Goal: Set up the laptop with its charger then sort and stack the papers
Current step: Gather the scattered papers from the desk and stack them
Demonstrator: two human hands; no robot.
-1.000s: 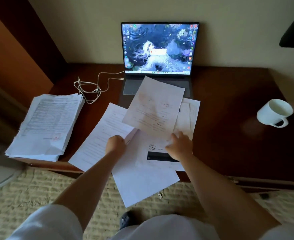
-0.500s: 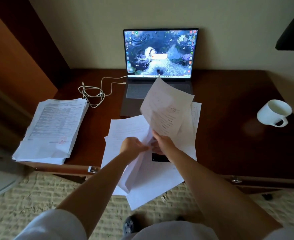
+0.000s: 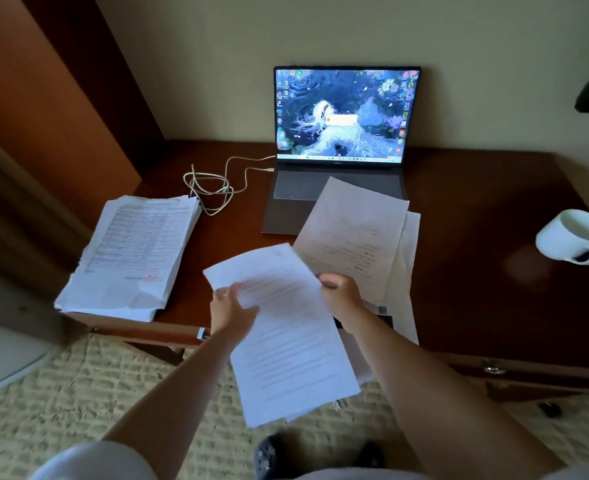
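Head view: a loose sheet (image 3: 286, 327) hangs past the desk (image 3: 494, 306) edge, left hand (image 3: 230, 308) pinching its left edge, right hand (image 3: 341, 296) gripping the right. Overhanging papers (image 3: 355, 237) beneath could slide off; the stack (image 3: 133, 251) waits left.

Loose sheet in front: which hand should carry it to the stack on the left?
Left, probably. The left hand already holds the sheet on the edge nearer the stack; the right hand would have to cross over.

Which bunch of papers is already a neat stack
The thick stack of papers at the desk's left edge, beside the coiled charger cable. The other sheets lie fanned loosely before the laptop.
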